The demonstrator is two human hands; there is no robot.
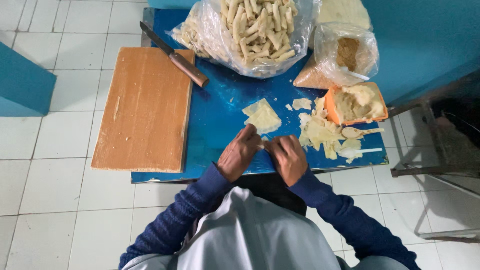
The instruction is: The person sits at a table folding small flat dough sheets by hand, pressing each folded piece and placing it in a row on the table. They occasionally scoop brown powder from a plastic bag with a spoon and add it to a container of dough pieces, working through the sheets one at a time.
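The small pale roll (263, 143) sits pinched between the two hands at the near edge of the blue worktop (215, 120), its long axis running side to side, so each hand has one end and neither is nearer than the other. Starting from the left: a wooden board (142, 107) lies on the worktop, a knife (175, 56) resting across its far corner. The left hand (239, 152) curls its fingertips onto the roll's left end; the right hand (287, 157) closes on the right end. Just beyond the hands lies a folded wrapper sheet (261, 116). Further right are wrapper scraps (320, 132), an orange tub of filling (356, 102) and two spoons (361, 132). A big bag of finished rolls (252, 30) stands at the far edge.
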